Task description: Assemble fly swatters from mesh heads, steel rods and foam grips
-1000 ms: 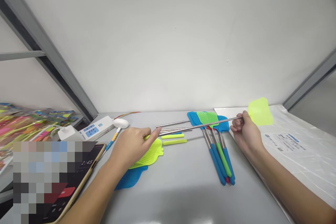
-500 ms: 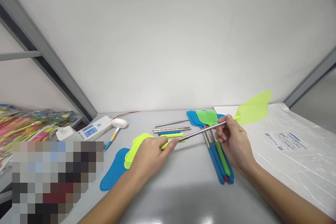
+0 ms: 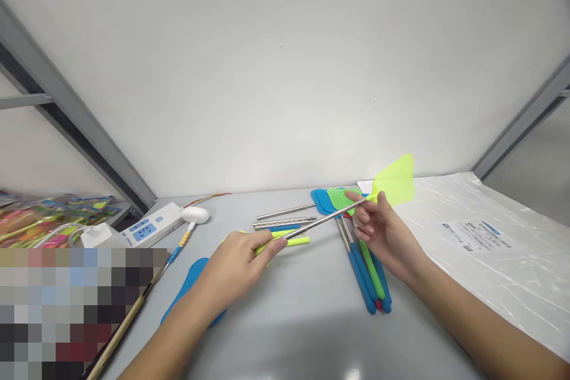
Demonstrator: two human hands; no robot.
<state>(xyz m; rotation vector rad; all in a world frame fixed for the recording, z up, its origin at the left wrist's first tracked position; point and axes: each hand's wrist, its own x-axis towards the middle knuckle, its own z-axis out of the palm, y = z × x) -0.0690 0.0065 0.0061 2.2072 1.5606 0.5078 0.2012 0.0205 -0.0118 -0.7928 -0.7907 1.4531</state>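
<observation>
My left hand (image 3: 243,258) pinches a telescopic fly swatter near its yellow-green grip end, thumb on the metal rod (image 3: 323,222). The swatter slants up to the right, ending in a yellow-green head (image 3: 396,181). At its neck, my right hand (image 3: 385,234) is open, with thumb and index finger apart around the rod; whether they touch it I cannot tell. Under my right hand lies a bundle of fly swatters with blue grips (image 3: 363,282), a green grip (image 3: 374,273) and a green mesh head (image 3: 341,200). A blue swatter head (image 3: 189,285) is partly hidden by my left forearm.
Loose metal rods (image 3: 285,221) and a yellow-green grip (image 3: 298,241) lie mid-table. At left are a white power strip (image 3: 154,225) and a white plug-like device (image 3: 195,214) on a cord. White plastic packaging (image 3: 503,267) covers the right side. Colourful packets (image 3: 53,214) lie far left.
The swatter has shifted left, its head coming closer to my right hand. My right hand's fingers have loosened from their pinch on the rod. The view has turned slightly.
</observation>
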